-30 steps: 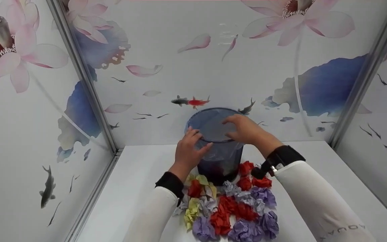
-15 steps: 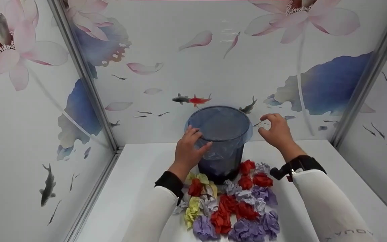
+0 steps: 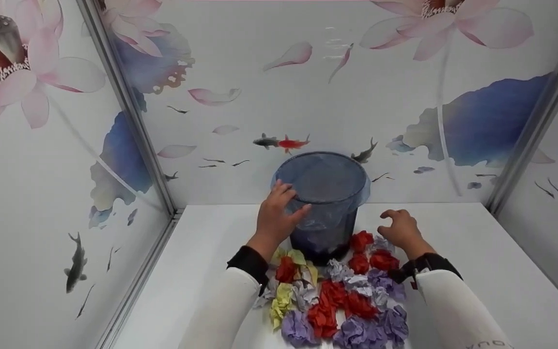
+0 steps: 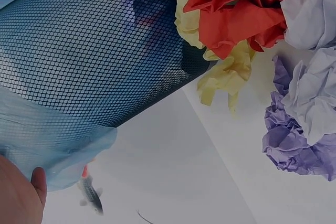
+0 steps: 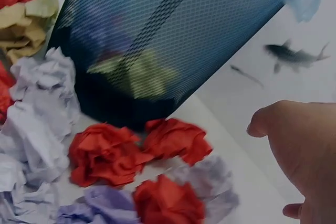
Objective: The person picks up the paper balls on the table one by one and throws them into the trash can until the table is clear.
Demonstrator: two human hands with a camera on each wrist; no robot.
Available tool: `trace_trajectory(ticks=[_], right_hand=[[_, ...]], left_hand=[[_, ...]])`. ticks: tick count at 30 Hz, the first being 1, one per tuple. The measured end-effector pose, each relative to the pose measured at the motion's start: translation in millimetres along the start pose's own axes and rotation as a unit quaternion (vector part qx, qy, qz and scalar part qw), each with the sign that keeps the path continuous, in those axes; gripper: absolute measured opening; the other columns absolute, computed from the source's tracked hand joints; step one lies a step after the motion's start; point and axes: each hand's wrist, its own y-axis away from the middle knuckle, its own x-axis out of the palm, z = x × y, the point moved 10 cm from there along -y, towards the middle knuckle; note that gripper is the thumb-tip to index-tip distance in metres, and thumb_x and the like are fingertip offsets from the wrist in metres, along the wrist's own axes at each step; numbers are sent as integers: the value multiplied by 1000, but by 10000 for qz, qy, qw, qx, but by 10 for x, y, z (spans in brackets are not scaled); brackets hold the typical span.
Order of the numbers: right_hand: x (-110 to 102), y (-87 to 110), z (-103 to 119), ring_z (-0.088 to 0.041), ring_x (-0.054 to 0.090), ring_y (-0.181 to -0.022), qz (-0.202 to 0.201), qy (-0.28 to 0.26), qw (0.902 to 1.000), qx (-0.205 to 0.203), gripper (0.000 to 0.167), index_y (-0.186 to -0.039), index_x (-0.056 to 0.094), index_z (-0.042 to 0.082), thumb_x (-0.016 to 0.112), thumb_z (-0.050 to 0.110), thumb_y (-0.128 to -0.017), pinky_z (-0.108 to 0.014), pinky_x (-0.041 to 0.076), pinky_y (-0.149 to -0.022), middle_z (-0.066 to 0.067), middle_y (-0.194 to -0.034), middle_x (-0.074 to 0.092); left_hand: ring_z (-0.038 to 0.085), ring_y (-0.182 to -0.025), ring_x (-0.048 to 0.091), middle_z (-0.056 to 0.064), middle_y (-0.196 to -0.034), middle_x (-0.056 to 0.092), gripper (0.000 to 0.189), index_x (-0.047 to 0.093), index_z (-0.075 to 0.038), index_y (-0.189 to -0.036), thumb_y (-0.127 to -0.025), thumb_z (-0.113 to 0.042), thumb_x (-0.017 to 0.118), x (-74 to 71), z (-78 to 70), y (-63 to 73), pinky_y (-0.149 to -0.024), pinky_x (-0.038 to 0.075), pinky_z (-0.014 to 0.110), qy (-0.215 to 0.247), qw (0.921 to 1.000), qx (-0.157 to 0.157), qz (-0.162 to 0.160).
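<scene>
A dark mesh waste bin (image 3: 325, 242) stands upright against the back wall, its blue translucent liner (image 3: 322, 215) folded over the rim. My left hand (image 3: 274, 215) rests at the bin's left front, fingers by the rim and thumb out along the liner. To the right of the bin, my right hand (image 3: 403, 233) hovers near the crumpled paper, fingers loosely bent and nothing in them. Closest to it lie a pale lilac paper ball (image 5: 212, 182) and a red paper ball (image 5: 176, 140). Through the mesh, a yellow paper ball (image 5: 142, 74) shows inside the bin.
Several crumpled balls lie heaped in front of the bin: yellow paper (image 3: 281, 303), red paper (image 3: 322, 320), purple paper (image 3: 298, 327) and whitish paper (image 3: 339, 271). They sit on a white table (image 3: 201, 261). Printed panels (image 3: 221, 63) enclose the back and both sides.
My right hand has come out from over the bin's mouth to the right, then down toward the paper balls. My left hand has stayed at the rim.
</scene>
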Motion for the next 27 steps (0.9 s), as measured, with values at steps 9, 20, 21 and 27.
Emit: trace_trajectory(ticks=[9, 20, 21, 27], right_hand=[[531, 151, -244, -57, 54, -125, 794, -15, 9961, 392, 49, -138, 60, -2, 62, 21, -94, -69, 45, -105, -39, -140, 51], [537, 194, -334, -44, 65, -107, 203, -559, 9967, 552, 34, -117, 67, -6, 61, 18, -94, -62, 50, -101, -30, -120, 68], [537, 191, -353, -45, 64, -110, 187, -626, 9959, 627, 35, -119, 66, -6, 60, 19, -95, -62, 49, -102, -31, -123, 66], [515, 192, -391, -47, 60, -119, 210, -822, 9932, 800, 41, -128, 63, -5, 58, 21, -97, -62, 48, -104, -33, -132, 61]], left_hand=[[34, -150, 43, 12, -139, 65, 56, 72, -10, -121, -94, -58, 66, 49, -15, -15, -114, 46, 49, 59, 9999, -108, 59], [32, -153, 39, 9, -143, 62, 57, 71, -9, -123, -95, -58, 66, 35, -6, -3, -114, 46, 47, -28, 9995, -250, 179], [32, -153, 39, 9, -143, 62, 57, 71, -9, -123, -95, -58, 66, 33, -6, -4, -114, 46, 47, -29, 9995, -251, 176], [32, -152, 41, 9, -142, 63, 54, 71, -10, -122, -94, -57, 67, 21, -7, -2, -113, 48, 47, 20, 9997, -203, 122]])
